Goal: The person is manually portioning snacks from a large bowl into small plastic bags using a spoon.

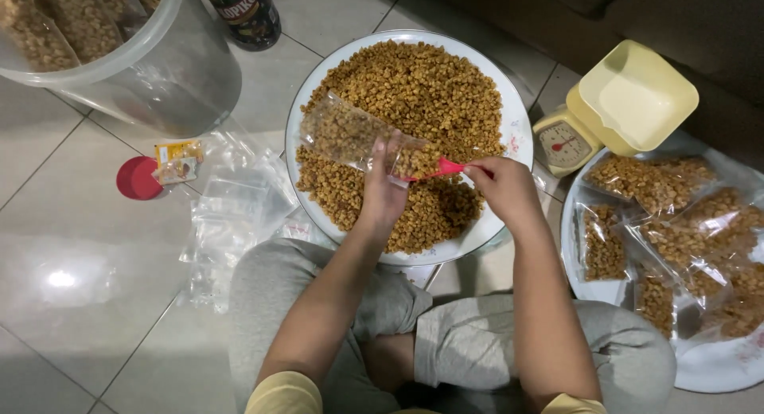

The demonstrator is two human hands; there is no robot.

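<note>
A single head-worn camera looks almost straight down from close above the seated person's lap onto a tiled floor (72, 223). The round tray (517, 135) fills the centre toward twelve o'clock; its tilt seems slight.

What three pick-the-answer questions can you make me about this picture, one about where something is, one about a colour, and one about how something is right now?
1. Where is the kitchen scale?
A. Right of the big tray
B. Inside the clear tub
C. On the person's lap

2. What colour is the spoon?
A. Blue
B. Red
C. Green

3. How is the small clear bag right now?
A. Empty and flat
B. Tied shut
C. Partly filled, held at its mouth

Answers:
1 A, it stands beside the big tray on the right.
2 B, the right hand holds a red spoon.
3 C, brown snack pieces show inside while the left hand grips its mouth.
</note>
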